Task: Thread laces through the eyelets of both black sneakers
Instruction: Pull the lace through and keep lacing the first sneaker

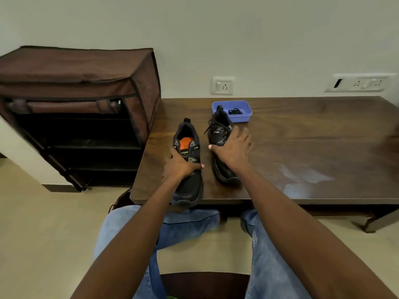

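Observation:
Two black sneakers stand side by side on a dark wooden table point(302, 147), toes toward me. The left sneaker point(187, 186) has no lace, and its orange insole shows; its toe overhangs the table's front edge. My left hand point(181, 164) grips it across the middle. The right sneaker point(218, 134) has a black lace threaded through its eyelets. My right hand point(234, 147) rests over its right side with fingers spread and nearly straight. A loose black lace point(235, 111) lies in a small blue tray point(241, 119) just behind the right sneaker.
A brown fabric shoe rack point(75, 113) with dark shelves stands to the left of the table. Wall sockets point(223, 85) sit above the table's back edge. My knees in blue jeans point(183, 225) are under the front edge.

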Tool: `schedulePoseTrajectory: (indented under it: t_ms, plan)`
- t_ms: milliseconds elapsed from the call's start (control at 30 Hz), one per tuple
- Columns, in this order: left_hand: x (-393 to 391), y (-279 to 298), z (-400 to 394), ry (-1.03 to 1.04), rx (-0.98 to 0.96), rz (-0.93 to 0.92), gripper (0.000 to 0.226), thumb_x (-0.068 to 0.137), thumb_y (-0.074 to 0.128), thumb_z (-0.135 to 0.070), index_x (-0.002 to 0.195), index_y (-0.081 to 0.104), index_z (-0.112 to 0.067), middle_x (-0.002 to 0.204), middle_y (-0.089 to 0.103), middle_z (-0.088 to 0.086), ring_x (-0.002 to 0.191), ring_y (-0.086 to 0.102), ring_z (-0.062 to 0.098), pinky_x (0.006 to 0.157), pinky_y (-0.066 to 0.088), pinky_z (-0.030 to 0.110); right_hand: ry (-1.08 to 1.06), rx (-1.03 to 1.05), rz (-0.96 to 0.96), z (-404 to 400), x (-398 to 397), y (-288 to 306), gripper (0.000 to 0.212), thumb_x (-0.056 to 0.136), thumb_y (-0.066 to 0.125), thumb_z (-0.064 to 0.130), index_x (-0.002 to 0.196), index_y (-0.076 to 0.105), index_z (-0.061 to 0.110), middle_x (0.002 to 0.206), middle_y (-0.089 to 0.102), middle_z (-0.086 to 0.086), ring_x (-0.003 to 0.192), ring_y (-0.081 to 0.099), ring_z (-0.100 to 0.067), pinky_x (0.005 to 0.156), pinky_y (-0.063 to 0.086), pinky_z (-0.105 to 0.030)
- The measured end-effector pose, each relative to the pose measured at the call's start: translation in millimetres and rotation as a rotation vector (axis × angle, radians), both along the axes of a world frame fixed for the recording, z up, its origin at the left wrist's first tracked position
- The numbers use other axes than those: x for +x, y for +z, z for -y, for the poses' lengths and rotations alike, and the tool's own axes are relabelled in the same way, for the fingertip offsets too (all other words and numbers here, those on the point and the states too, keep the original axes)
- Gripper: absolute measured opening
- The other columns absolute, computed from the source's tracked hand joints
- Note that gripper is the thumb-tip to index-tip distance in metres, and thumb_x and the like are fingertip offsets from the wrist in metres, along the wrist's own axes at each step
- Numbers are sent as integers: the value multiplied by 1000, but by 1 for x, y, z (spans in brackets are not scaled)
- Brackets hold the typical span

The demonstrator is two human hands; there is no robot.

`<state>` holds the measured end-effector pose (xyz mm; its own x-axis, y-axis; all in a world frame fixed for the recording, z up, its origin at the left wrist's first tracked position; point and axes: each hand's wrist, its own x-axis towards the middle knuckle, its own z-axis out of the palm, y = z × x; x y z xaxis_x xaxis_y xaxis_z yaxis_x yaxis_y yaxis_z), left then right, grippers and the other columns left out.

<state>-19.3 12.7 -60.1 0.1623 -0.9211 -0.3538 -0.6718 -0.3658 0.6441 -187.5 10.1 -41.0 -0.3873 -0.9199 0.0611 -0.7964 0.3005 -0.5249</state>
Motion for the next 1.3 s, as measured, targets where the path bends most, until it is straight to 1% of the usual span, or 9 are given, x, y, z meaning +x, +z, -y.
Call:
schedulePoseTrajectory:
  t_ms: [133, 233, 367, 500, 633, 733, 1033, 1167, 1300]
  plan:
    - [-1, 1, 0, 12, -59, -5, 100, 64, 84, -54, 142, 31, -22, 133, 55, 10, 117, 57, 33, 91, 46, 41, 206, -118, 96, 4, 16, -2, 41, 89, 69, 22, 126, 57, 9, 134, 51, -13, 124, 50, -30, 102, 45, -42]
    - [0, 2, 0, 20, -72, -48, 98, 64, 80, -62, 142, 35, -25, 132, 58, 8, 116, 58, 31, 92, 46, 41, 272, -2, 194, 7, 27, -8, 6, 91, 61, 12, 93, 64, 7, 98, 66, -11, 95, 62, -27, 76, 49, -36]
    - [4, -1, 2, 3, -70, -60, 100, 63, 76, -67, 144, 33, -29, 136, 56, 8, 121, 55, 32, 97, 45, 42, 348, 104, 93, 9, 33, -12, 8, 92, 60, 14, 92, 67, 9, 93, 67, -9, 91, 64, -25, 77, 53, -37]
    - [1, 0, 1, 26, -169, -33, 108, 59, 71, -77, 146, 31, -26, 145, 42, 11, 135, 39, 35, 109, 35, 54, 298, -137, 272, 22, 25, 2, 17, 93, 55, 7, 93, 72, 10, 92, 69, -1, 84, 62, -12, 75, 51, -26]
    - [-11, 26, 27, -13, -576, 39, 56, 88, 66, -51, 132, 53, -18, 136, 49, 7, 129, 44, 27, 106, 39, 44, 173, -280, 281, 62, -15, 27, 21, 93, 52, 5, 94, 74, 6, 92, 71, -4, 86, 65, -19, 77, 53, -33]
    - [-18, 46, 69, -144, -589, 132, 29, 91, 66, -34, 112, 66, -15, 122, 59, 9, 115, 54, 27, 97, 46, 41, 116, -238, 176, 109, -54, 33, 23, 86, 48, 0, 84, 71, -3, 87, 72, -16, 86, 67, -30, 77, 54, -39]
    - [-39, 53, 160, -342, -561, 264, 24, 90, 65, -30, 100, 72, -9, 114, 66, 8, 116, 54, 30, 93, 46, 41, 224, 25, -101, 247, -89, 12, 27, 83, 49, -7, 98, 71, -11, 97, 72, -24, 93, 68, -38, 74, 56, -42]
    - [-46, 53, 182, -345, -560, 262, 14, 90, 64, -28, 82, 58, -18, 92, 56, -1, 101, 48, 19, 83, 38, 33, 304, 268, -207, 285, -87, -14, 27, 90, 57, 11, 114, 69, 3, 109, 70, -11, 99, 65, -30, 81, 51, -36]
    - [-43, 46, 188, -360, -553, 267, 10, 90, 65, -32, 90, 66, -22, 106, 65, 5, 112, 51, 25, 93, 41, 39, 285, 342, -228, 302, -84, -36, 28, 98, 53, 23, 118, 63, 7, 113, 68, -9, 103, 62, -29, 91, 48, -38]
